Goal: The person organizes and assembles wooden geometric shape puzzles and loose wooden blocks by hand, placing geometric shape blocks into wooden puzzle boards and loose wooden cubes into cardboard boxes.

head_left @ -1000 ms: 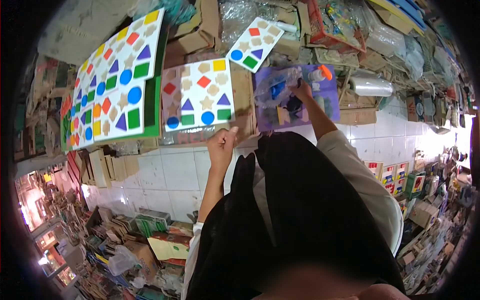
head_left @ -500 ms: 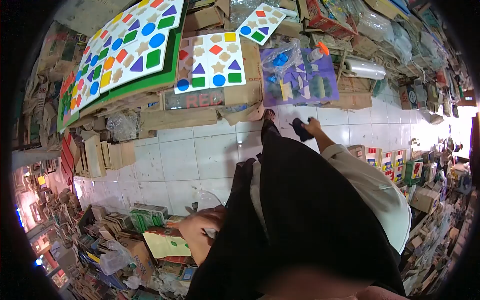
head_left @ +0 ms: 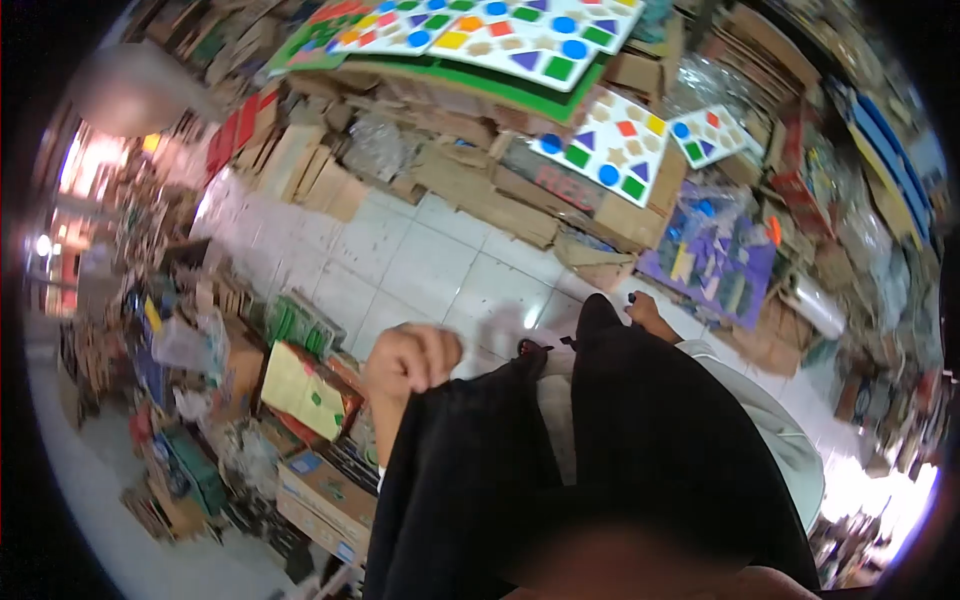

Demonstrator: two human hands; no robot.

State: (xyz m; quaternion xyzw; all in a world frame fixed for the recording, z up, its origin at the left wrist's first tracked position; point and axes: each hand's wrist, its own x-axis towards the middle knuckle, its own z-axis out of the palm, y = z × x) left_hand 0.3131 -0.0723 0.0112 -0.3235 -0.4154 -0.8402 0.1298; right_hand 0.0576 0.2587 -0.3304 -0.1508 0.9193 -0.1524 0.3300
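My left hand (head_left: pixel 412 358) is closed, fingers curled, at the edge of my black garment (head_left: pixel 480 430). Blur hides whether it grips the cloth or anything else. Low over the floor on the other side, my right hand (head_left: pixel 650 315) is partly hidden by the garment. Its fingers are curled around something small and dark that I cannot make out. Closest to that hand is a purple sheet (head_left: pixel 655 262) with cut pieces and plastic on it. White shape boards (head_left: pixel 610 140) with blue, green, purple and red pieces lie on cardboard beyond.
Larger shape boards (head_left: pixel 490 40) rest on a green board at the top. Boxes and plastic crowd both sides of the white tiled floor (head_left: pixel 410 265). A yellow sheet (head_left: pixel 300 385) lies at lower left, and a plastic roll (head_left: pixel 815 305) at right. A blurred person's head (head_left: pixel 130 90) shows at upper left.
The view has turned, so the boards sit further right. My left hand has come up over the garment's edge. The larger dark item by my right hand no longer shows.
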